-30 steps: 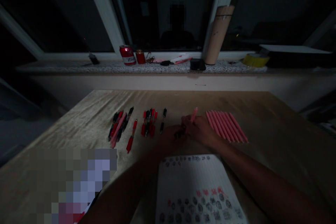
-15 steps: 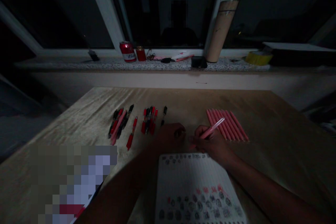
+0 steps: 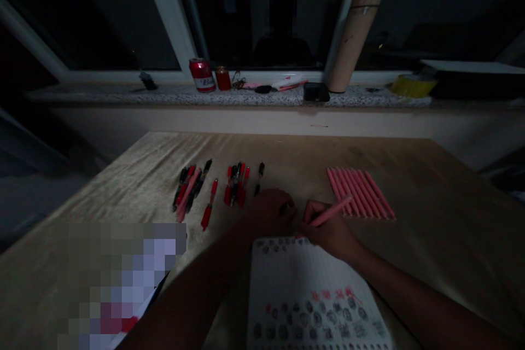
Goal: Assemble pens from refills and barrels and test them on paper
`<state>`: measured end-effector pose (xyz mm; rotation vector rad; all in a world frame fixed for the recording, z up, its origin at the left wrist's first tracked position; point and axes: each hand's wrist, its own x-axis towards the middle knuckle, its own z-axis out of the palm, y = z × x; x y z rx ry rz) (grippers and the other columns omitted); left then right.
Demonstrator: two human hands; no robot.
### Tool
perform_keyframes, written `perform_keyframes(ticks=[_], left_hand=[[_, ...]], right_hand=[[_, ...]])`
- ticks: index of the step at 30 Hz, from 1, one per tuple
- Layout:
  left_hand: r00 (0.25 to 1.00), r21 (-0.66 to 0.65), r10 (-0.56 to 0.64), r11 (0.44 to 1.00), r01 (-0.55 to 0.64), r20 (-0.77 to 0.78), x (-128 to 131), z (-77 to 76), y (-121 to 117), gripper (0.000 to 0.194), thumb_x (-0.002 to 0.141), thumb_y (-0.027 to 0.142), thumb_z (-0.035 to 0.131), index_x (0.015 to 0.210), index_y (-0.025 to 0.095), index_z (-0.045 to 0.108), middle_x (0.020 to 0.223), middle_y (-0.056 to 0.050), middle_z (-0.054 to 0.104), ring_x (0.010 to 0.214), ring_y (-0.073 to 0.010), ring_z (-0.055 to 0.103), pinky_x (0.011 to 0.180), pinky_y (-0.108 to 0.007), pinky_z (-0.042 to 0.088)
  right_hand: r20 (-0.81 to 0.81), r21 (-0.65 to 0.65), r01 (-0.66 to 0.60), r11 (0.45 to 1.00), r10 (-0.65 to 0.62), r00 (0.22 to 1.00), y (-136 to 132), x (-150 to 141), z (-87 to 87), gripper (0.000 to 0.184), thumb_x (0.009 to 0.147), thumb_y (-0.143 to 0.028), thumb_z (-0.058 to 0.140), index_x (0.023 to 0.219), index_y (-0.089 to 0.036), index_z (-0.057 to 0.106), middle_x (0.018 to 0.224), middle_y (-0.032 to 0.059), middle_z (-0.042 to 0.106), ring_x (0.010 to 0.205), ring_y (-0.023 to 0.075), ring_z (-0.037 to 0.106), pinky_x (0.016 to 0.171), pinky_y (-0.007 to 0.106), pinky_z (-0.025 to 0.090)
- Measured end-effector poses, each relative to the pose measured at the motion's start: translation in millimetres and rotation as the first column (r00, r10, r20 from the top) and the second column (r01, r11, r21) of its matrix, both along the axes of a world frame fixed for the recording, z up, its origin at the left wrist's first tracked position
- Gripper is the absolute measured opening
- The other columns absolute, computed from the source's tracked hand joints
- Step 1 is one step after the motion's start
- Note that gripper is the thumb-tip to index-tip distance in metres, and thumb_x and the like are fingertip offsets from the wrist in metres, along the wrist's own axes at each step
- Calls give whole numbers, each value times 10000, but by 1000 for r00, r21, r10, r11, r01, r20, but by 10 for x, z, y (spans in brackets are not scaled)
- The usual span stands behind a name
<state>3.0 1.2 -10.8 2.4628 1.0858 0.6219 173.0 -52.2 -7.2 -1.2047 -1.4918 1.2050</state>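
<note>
The right hand (image 3: 328,232) is pinching a slanted pink pen (image 3: 333,211) in a snug grip near the top edge of the notebook (image 3: 295,276), its forearm (image 3: 410,284) angling in from lower right, while the left hand (image 3: 270,210) is resting half-curled beside that grip, its contents unclear.

Parts hidden, cropped or unresolved at the table.
The right hand (image 3: 330,232) hides the tip of its pink pen (image 3: 334,210); the left hand (image 3: 268,212) covers the lower end of 1 black pen (image 3: 261,170), its own fingertips lost in shadow. The bottom border crops the notebook (image 3: 299,276) and left forearm (image 3: 192,292); the right border crops the box (image 3: 471,83). Pixelation masks an item (image 3: 139,281) at lower left. Lettering on the can (image 3: 202,75) and marks in the notebook are too small and dim to read.
</note>
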Motion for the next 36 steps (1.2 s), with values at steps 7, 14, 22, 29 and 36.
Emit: perform_keyframes(ticks=[7, 14, 22, 29, 36], left_hand=[[999, 31, -33, 999, 34, -38, -9, -16, 14, 221, 774, 346, 555, 846, 160, 651, 776, -61, 611, 734, -193, 540, 689, -306, 379], [999, 13, -25, 1000, 25, -40, 2, -7, 16, 243, 758, 376, 581, 847, 162, 652, 791, -58, 627, 756, -193, 556, 724, -316, 402], [996, 29, -7, 1000, 9, -88, 6, 20, -1, 247, 771, 384, 573, 855, 164, 648, 798, -43, 633, 774, -177, 567, 736, -300, 422], [995, 48, 0, 999, 5, -97, 13, 4, 5, 230, 782, 373, 561, 838, 165, 642, 778, -35, 628, 742, -168, 557, 706, -295, 412], [996, 42, -16, 999, 20, -88, 12, 5, 12, 223, 773, 355, 576, 837, 154, 649, 765, -38, 627, 731, -162, 558, 698, -288, 411]], right_hand=[[75, 110, -119, 987, 112, 991, -130, -99, -26, 256, 712, -179, 626, 574, -204, 412, 552, -38, 504, 485, 93, 446, 437, 211, 316], [217, 220, -72, 973, 23, 976, -136, -130, -106, 288, 716, -150, 543, 528, -210, 333, 521, -40, 443, 477, 91, 395, 444, 222, 281], [246, 297, -40, 954, -36, 968, -129, -150, -90, 263, 695, -131, 516, 525, -206, 331, 513, -50, 404, 468, 78, 375, 444, 212, 269], [241, 328, -60, 943, -22, 970, -134, -141, -88, 276, 681, -116, 508, 519, -206, 304, 490, -63, 365, 446, 68, 341, 428, 204, 248], [263, 312, -81, 947, -5, 965, -137, -127, -111, 263, 645, -93, 509, 521, -206, 307, 494, -64, 361, 449, 72, 339, 433, 210, 244]])
